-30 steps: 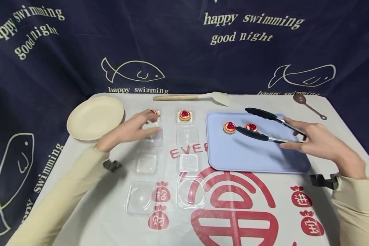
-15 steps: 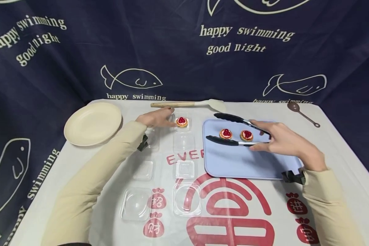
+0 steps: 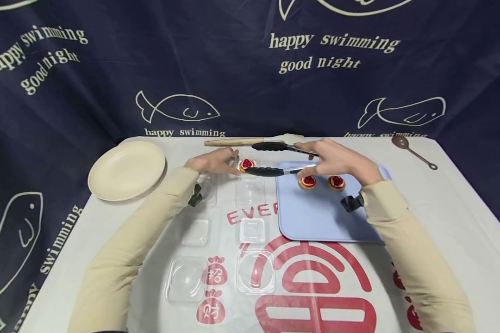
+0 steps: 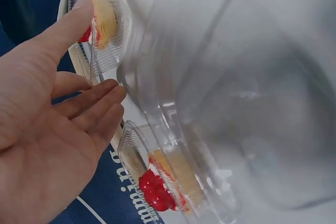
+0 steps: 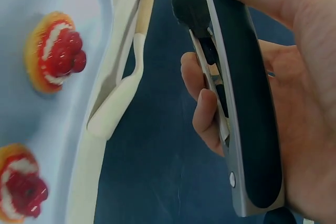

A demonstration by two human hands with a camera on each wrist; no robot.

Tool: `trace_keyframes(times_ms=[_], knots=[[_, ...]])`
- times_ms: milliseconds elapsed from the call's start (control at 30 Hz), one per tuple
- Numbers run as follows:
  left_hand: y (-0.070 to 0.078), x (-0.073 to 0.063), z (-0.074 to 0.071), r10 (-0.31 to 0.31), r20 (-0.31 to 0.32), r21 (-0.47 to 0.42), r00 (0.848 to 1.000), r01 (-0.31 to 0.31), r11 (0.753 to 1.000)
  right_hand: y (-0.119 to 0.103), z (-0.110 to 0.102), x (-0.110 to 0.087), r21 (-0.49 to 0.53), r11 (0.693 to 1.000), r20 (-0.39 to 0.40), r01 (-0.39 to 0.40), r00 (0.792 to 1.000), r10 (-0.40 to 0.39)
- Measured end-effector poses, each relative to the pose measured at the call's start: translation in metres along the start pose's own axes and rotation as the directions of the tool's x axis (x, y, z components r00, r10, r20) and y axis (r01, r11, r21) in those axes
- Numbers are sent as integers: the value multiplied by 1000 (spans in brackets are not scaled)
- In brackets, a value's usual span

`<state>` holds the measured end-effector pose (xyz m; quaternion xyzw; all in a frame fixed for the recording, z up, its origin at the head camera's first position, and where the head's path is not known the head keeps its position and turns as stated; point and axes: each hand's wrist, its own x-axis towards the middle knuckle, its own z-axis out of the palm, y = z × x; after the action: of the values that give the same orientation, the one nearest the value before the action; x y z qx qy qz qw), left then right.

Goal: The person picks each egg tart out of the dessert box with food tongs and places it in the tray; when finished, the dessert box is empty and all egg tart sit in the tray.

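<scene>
My left hand (image 3: 211, 160) reaches to the back row of clear plastic boxes. Its thumb and fingers are spread beside a box holding a small red-topped tart (image 3: 246, 163). In the left wrist view the thumb overlaps that box (image 4: 118, 51); whether it touches is hard to tell. Another boxed tart (image 4: 157, 190) shows below the fingers, hidden by the hand in the head view. My right hand (image 3: 339, 159) grips black-tipped metal tongs (image 3: 265, 171). The tongs' arms are apart, their tips over the boxed tart. Two tarts (image 3: 307, 181) (image 3: 336, 182) lie on the blue tray (image 3: 329, 224).
Several other clear boxes (image 3: 251, 230) stand in two columns toward the front. A cream plate (image 3: 126, 171) is at the back left. Along the back edge lies a wooden-handled spatula (image 3: 233, 142). A brown spoon (image 3: 414, 151) lies at the back right.
My right hand has carried the spread tongs leftward from over the tray to the boxed tart. The left hand has shifted right, from the left back box to the one beside it.
</scene>
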<state>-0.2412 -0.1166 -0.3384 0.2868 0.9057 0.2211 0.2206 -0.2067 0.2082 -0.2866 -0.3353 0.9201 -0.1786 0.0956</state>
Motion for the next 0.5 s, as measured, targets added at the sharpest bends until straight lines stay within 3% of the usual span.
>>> trace_keyframes(times_ms=[133, 333, 500], knots=[[-2, 1, 1, 25, -17, -2, 1000, -25, 1000, -5, -1, 21, -32, 999, 53, -10, 999, 12], [6, 1, 1, -22, -13, 8, 1000, 22, 1000, -13, -3, 38, -68, 993, 117, -101, 987, 108], [8, 0, -1, -62, -4, 39, 998, 62, 997, -21, -5, 50, -100, 989, 154, -108, 980, 123]])
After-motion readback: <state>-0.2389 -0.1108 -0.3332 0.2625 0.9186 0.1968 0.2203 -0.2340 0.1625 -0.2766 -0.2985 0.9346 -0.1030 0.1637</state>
